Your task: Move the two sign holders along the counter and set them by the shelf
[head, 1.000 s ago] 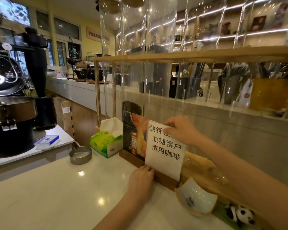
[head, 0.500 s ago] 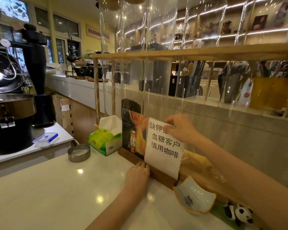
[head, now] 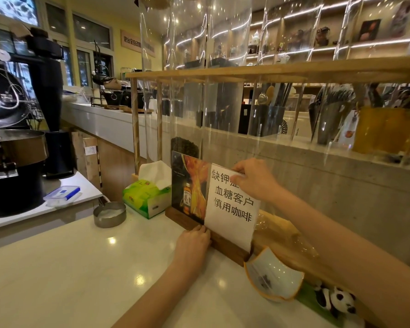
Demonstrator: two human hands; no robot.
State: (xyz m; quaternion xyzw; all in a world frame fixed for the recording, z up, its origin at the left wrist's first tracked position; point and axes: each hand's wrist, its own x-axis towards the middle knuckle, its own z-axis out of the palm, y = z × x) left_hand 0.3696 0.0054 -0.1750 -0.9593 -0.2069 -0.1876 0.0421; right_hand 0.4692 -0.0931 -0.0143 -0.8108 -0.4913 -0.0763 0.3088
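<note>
Two sign holders stand side by side on the white counter (head: 81,268), against the foot of the wooden shelf (head: 282,72). The white sign holder (head: 232,209) carries black Chinese text and has a dark wooden base. The dark sign holder (head: 189,188) shows a bottle picture and stands just left of it. My right hand (head: 253,178) pinches the white sign's top edge. My left hand (head: 194,242) presses its fingertips on the wooden base where the two holders meet.
A green tissue box (head: 145,195) sits left of the signs, with a round metal tin (head: 109,214) in front of it. A white ceramic dish (head: 272,275) and a panda figure (head: 336,301) lie to the right. A black coffee roaster (head: 12,147) stands at far left.
Both hands stay on the white sign holder; it has barely shifted. My left hand's fingers have crept slightly up onto the base.
</note>
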